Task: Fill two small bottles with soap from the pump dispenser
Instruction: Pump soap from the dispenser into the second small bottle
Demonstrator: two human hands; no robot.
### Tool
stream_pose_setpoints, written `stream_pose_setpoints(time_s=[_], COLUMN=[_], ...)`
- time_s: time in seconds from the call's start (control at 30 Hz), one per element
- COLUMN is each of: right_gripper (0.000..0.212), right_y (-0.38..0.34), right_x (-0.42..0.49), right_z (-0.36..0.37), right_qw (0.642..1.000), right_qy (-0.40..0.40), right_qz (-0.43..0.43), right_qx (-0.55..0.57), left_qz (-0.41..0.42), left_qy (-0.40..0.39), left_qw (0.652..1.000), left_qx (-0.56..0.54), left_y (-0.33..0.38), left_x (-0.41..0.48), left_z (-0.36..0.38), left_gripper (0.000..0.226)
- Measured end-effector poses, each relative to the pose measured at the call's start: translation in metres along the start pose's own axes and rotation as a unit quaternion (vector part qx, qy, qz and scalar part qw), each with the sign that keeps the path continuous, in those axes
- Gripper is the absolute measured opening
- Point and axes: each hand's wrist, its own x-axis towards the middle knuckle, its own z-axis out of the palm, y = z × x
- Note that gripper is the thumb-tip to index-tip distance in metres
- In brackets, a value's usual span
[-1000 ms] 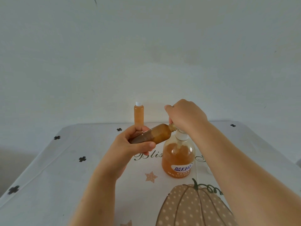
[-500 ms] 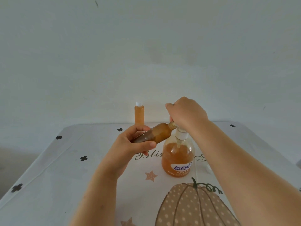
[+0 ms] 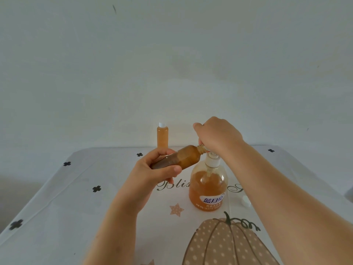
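Two small bottles show. The tilted bottle (image 3: 183, 156) lies nearly level in the left hand (image 3: 150, 175), whose fingers and thumb curl round its lower half; its open neck meets the right hand (image 3: 217, 134) at the pump head. The right hand's fingers curl down over the head of the pump dispenser (image 3: 209, 186), which stands on the bench (image 3: 66, 197), partly full of orange soap. The capped bottle (image 3: 162, 136) stands upright near the bench's far edge. A white cap (image 3: 245, 200) lies near the dispenser's right.
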Motion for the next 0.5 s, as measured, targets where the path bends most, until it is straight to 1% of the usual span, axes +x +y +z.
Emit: stream_pose_setpoints(time_s=[0.07, 0.17, 0.23, 0.5], right_gripper=[0.044, 0.044, 0.044, 0.044], right_y=[0.002, 0.006, 0.008, 0.009], right_x=[0.0, 0.002, 0.002, 0.002], right_z=[0.003, 0.011, 0.014, 0.015], right_qw=[1.0, 1.0, 1.0, 0.999], right_qy=[0.005, 0.014, 0.015, 0.014], right_qz=[-0.005, -0.008, -0.003, 0.002], right_qx=[-0.001, 0.003, 0.013, 0.032], left_qz=[-0.002, -0.008, -0.014, -0.023], left_qy=[-0.004, -0.013, -0.015, -0.014], left_qw=[1.0, 1.0, 1.0, 1.0], left_qx=[0.002, 0.004, 0.003, 0.001], left_y=[0.0, 0.001, 0.0, -0.002], left_x=[0.001, 0.002, 0.003, 0.002], left_z=[-0.001, -0.002, -0.002, -0.002], left_gripper=[0.043, 0.029, 0.024, 0.027])
